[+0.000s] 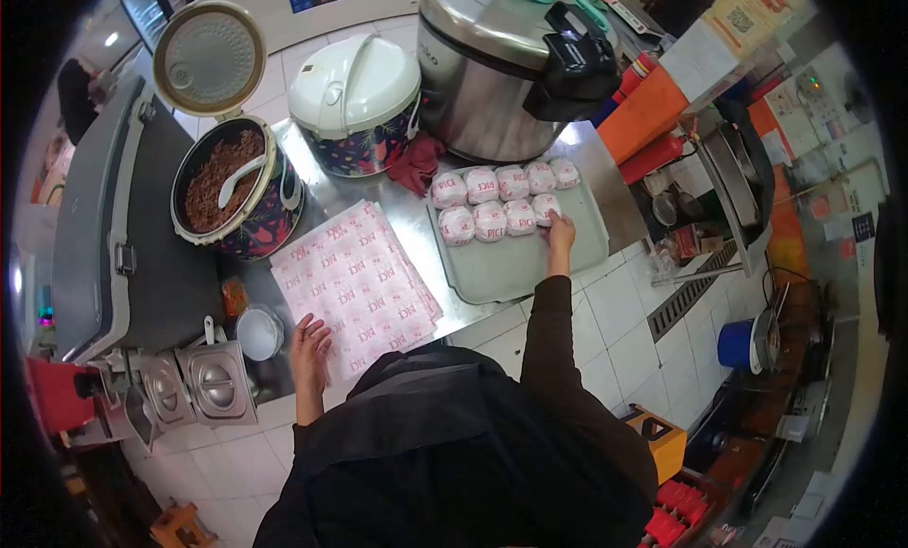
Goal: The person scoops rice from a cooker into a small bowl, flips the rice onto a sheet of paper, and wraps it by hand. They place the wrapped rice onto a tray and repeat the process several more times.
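Observation:
My right hand [560, 232] reaches over a pale green tray [511, 272], its fingers closed on a paper-wrapped rice bundle [544, 207] at the right end of the front row. Several more round bundles in white paper with red "RICE" print stand in two rows at the tray's far side. Beside the lower left edge of a stack of printed wrapping paper [352, 274], my left hand [310, 345] holds nothing, fingers apart. Left of the paper, an open rice pot [284, 203] contains reddish-brown rice [210, 191] with a white spoon [241, 179] lying in it.
A white-lidded pot [355, 85] and a large steel cooker [482, 85] line the back of the metal table, with a dark red cloth [414, 166] between them. A grey insulated box [142, 217], white bowls [258, 332] and lidded steel pans [218, 382] are at left.

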Available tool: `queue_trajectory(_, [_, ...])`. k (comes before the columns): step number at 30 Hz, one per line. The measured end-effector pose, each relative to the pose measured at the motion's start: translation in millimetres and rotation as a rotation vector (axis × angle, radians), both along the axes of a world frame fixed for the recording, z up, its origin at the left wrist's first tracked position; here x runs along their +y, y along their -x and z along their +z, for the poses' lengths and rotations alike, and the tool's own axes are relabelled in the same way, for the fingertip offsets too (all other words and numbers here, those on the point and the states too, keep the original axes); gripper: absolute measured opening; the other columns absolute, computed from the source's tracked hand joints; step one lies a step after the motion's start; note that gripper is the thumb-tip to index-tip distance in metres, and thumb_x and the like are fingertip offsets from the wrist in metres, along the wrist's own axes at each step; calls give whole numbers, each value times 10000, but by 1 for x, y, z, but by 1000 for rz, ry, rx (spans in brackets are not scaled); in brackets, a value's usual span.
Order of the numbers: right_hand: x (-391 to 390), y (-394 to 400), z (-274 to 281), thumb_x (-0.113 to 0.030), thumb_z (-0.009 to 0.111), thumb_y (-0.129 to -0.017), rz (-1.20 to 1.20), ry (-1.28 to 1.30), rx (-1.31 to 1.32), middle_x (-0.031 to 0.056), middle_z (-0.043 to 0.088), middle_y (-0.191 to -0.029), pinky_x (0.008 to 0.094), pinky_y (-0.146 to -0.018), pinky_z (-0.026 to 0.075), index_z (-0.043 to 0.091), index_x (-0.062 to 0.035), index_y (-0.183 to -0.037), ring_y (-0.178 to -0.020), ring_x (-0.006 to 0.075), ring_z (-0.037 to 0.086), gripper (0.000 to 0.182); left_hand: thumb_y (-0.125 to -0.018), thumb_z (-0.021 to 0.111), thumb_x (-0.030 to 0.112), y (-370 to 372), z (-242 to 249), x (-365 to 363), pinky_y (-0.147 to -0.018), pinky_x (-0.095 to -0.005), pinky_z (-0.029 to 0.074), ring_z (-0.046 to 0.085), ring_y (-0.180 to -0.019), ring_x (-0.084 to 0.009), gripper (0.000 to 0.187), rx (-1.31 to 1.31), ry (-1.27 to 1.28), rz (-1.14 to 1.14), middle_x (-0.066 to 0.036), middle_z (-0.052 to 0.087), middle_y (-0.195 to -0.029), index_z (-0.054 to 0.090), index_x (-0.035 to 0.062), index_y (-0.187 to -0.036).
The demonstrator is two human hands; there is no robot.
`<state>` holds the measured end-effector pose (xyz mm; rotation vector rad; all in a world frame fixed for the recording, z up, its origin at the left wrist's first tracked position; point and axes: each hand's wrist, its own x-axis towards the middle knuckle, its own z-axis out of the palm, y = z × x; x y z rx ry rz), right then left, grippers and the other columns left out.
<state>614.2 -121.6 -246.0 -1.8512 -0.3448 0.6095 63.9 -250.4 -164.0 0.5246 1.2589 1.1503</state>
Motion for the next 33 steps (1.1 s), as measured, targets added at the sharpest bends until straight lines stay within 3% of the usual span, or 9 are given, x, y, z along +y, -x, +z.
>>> queue_trajectory(5, [-13,11,-6,-256,457,-908,212,346,-1310,196,615,-721,454,-700,389,618,-10,-798,-681,356,578,313,-849,567,154,8,-16,-24,-757,-246,454,577,-908,-137,417,196,-51,120,-64,582,-1060,489,71,-1250])
queue_trajectory(9, [-12,26,26,-370,526,-878,261,611,-1182,229,577,-809,433,-697,406,650,5,-914,-786,366,524,398,-824,594,108,8,-20,-44,-739,-249,451,588,-881,-127,320,190,-16,284,-31,602,-994,552,73,-1139])
queue_trajectory(12, [15,152,102,-387,521,-890,204,-11,-1102,274,594,-957,455,-748,443,591,82,-1041,-879,362,577,497,-855,538,98,16,-28,-54,-797,-300,470,602,-937,-199,408,-27,101,596,-103,570,-1084,426,33,-1242])
queue_trajectory(15, [33,298,-16,-172,540,-867,1108,-370,-348,117,609,-920,424,-740,469,562,-18,-1120,-811,289,577,297,-902,472,160,32,-54,-58,-917,-362,437,567,-1071,-276,452,-174,42,789,-160,525,-1178,335,5,-1303])
queue_trajectory(17, [-5,438,102,-414,515,-892,1693,98,-607,198,641,-934,472,-704,478,449,-50,-1253,-810,371,621,516,-926,442,223,38,-58,-54,-975,-387,400,526,-1146,-307,482,-259,-1,849,-185,493,-1230,304,-8,-1326])
queue_trajectory(20, [-11,532,48,-332,562,-839,1883,-63,-627,264,627,-867,497,-731,481,427,1,-1251,-808,434,610,547,-938,417,347,49,-54,-34,-1018,-429,355,467,-1219,-331,546,-404,-17,857,-184,455,-1297,301,0,-1343])
queue_trajectory(27, [12,499,101,-303,593,-814,2221,-228,-821,259,632,-829,483,-717,484,563,12,-1082,-815,409,621,415,-893,355,597,55,-11,-6,-1066,-501,308,430,-1252,-309,684,-897,-289,494,-111,445,-1368,399,96,-1357])
queue_trajectory(31, [85,490,242,-411,596,-825,1606,-392,-896,169,652,-842,439,-681,480,664,-33,-866,-760,367,605,386,-911,353,563,46,1,25,-1052,-489,333,451,-1237,-297,641,-879,-268,313,-126,478,-1337,434,90,-1335])
queue_trajectory(33, [160,498,227,-399,607,-812,1225,-625,-1571,125,660,-834,417,-680,481,677,-54,-856,-818,342,602,355,-918,348,552,42,5,34,-1046,-491,339,460,-1229,-299,631,-905,-216,269,-129,482,-1331,437,85,-1333])
